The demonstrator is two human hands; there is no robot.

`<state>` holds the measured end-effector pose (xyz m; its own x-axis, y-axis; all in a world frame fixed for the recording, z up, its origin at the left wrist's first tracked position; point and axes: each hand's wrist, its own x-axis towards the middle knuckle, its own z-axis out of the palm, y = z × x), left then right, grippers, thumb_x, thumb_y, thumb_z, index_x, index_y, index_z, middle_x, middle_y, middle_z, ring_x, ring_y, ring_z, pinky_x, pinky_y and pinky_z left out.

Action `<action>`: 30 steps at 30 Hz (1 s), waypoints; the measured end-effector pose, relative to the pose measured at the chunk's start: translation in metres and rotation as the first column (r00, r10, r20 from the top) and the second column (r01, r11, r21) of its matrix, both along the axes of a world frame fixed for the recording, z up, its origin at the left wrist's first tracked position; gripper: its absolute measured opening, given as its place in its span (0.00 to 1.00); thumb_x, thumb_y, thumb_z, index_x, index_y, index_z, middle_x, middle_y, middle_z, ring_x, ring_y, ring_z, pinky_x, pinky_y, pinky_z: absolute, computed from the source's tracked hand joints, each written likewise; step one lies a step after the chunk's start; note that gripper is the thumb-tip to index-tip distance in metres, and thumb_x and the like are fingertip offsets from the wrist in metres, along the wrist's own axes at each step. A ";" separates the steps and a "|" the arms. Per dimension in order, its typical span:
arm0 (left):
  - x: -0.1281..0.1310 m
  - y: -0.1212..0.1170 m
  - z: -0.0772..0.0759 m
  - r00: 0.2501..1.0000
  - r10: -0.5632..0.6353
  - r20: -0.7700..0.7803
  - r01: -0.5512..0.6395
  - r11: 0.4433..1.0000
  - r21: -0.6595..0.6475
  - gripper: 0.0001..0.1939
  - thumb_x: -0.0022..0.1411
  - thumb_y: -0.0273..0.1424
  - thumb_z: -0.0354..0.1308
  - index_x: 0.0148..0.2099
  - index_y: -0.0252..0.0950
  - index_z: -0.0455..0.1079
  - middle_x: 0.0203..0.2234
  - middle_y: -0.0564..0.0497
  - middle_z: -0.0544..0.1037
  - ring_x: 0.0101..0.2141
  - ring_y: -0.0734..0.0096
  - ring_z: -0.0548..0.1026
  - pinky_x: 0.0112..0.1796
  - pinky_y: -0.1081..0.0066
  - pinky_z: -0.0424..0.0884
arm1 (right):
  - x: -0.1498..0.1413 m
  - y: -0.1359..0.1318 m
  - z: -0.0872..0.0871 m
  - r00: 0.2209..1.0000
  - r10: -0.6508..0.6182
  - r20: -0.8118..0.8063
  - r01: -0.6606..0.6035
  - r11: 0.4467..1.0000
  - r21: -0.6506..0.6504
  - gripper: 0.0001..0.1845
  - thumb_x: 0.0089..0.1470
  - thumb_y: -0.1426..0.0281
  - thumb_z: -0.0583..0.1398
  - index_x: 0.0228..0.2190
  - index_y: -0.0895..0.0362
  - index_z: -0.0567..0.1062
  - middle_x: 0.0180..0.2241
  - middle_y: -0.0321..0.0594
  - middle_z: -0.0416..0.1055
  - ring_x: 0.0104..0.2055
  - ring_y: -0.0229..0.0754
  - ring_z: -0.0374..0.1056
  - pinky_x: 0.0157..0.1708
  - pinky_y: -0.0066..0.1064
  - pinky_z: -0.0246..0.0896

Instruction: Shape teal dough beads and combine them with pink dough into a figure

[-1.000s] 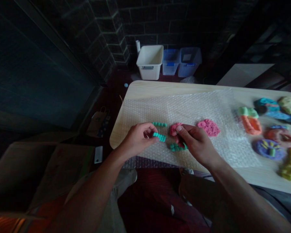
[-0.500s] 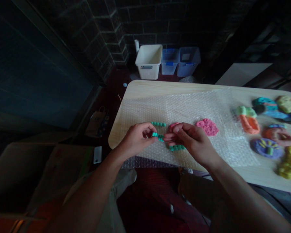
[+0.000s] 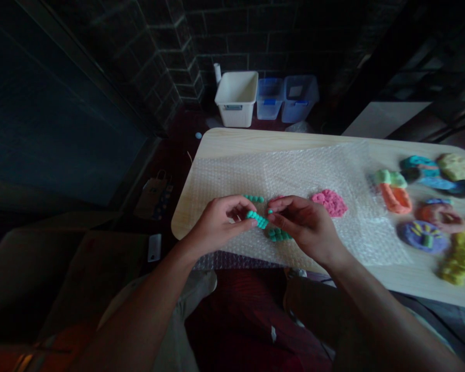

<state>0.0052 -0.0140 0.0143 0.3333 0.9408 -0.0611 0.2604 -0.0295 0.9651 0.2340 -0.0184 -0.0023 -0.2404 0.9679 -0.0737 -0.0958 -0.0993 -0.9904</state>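
Over bubble wrap (image 3: 313, 163) on a pale table (image 3: 225, 137), holds a beaded teal strip (image 3: 260, 221) in the left hand (image 3: 219, 222), with one end between thumb and fingertips and the other end free, towards the right hand (image 3: 310, 222). On the left, shows a light pinch, with thumb and fingers nearly together and the palm not closed. On the right, pinches a small teal ball (image 3: 270, 211) between thumb and finger, with the other fingers loosely bent, just beside the strip; cannot tell whether in contact with it. Appears light, soft and claylike, knobbly rather than slippery. Likely to dent or bend under a hard squeeze, and perhaps to part between beads. Best taken by the side edges near the middle, with flat fingertips and little pressure. On the wrap, also shows a teal row (image 3: 254, 198) beyond the left fingers, a teal block (image 3: 278, 235) by the right hand and a pink lump (image 3: 330, 202) farther right.
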 end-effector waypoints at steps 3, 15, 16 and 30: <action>0.001 0.000 0.002 1.000 0.008 0.015 -0.008 1.000 0.013 0.07 0.61 0.30 0.70 0.42 0.35 0.79 0.34 0.50 0.82 0.33 0.70 0.76 0.36 0.71 0.71 | 0.000 -0.001 0.002 1.000 0.024 0.004 -0.024 0.999 0.023 0.12 0.56 0.60 0.74 0.39 0.54 0.86 0.39 0.43 0.83 0.38 0.43 0.77 0.38 0.35 0.75; 0.001 0.002 0.002 1.000 0.018 0.019 -0.018 1.000 -0.012 0.08 0.61 0.30 0.71 0.42 0.35 0.79 0.32 0.51 0.81 0.32 0.70 0.76 0.35 0.71 0.71 | 0.002 0.000 0.008 0.994 0.044 -0.100 -0.051 0.996 -0.071 0.16 0.66 0.55 0.67 0.33 0.54 0.82 0.31 0.38 0.76 0.33 0.40 0.69 0.34 0.32 0.66; 0.001 0.002 0.002 1.000 0.017 0.016 -0.017 1.000 -0.013 0.08 0.61 0.31 0.71 0.42 0.35 0.79 0.32 0.51 0.80 0.32 0.70 0.76 0.35 0.71 0.71 | 0.002 -0.001 0.009 0.993 0.042 -0.114 -0.051 0.996 -0.079 0.16 0.65 0.55 0.68 0.31 0.54 0.80 0.29 0.37 0.74 0.32 0.39 0.68 0.33 0.32 0.65; -0.002 0.002 0.001 1.000 0.020 0.016 -0.020 1.000 -0.001 0.08 0.61 0.31 0.70 0.42 0.35 0.79 0.34 0.49 0.82 0.33 0.69 0.77 0.36 0.70 0.72 | -0.001 0.000 0.021 0.976 -0.029 -0.216 -0.020 0.975 -0.222 0.17 0.55 0.53 0.74 0.30 0.54 0.85 0.25 0.39 0.77 0.25 0.38 0.66 0.23 0.30 0.61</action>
